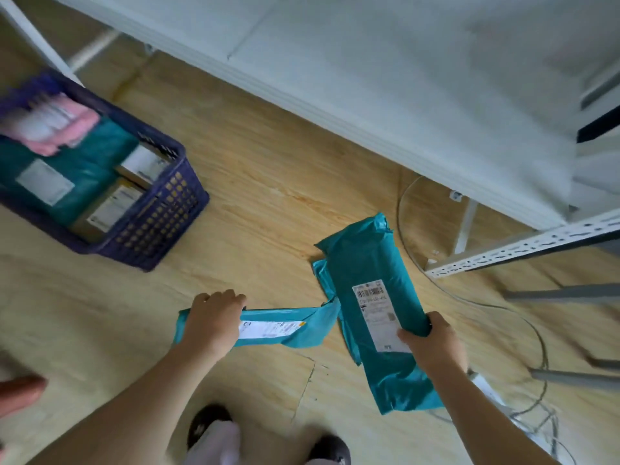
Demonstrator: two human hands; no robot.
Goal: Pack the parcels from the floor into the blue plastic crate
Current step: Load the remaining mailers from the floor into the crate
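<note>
Now, far left, the blue crate [157, 226] sits part-filled. Centre, the left hand [214, 317] curls round a flat teal parcel [285, 330]; the right hand [432, 344] clutches a bulkier teal parcel [369, 263]. Seemingly the pickup step; next, both need carrying left into the crate.

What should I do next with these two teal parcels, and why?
Probably lift both and carry them left to the dark blue plastic crate: your left hand grips the flat teal plastic parcel, your right hand the bulkier teal plastic parcel.
</note>
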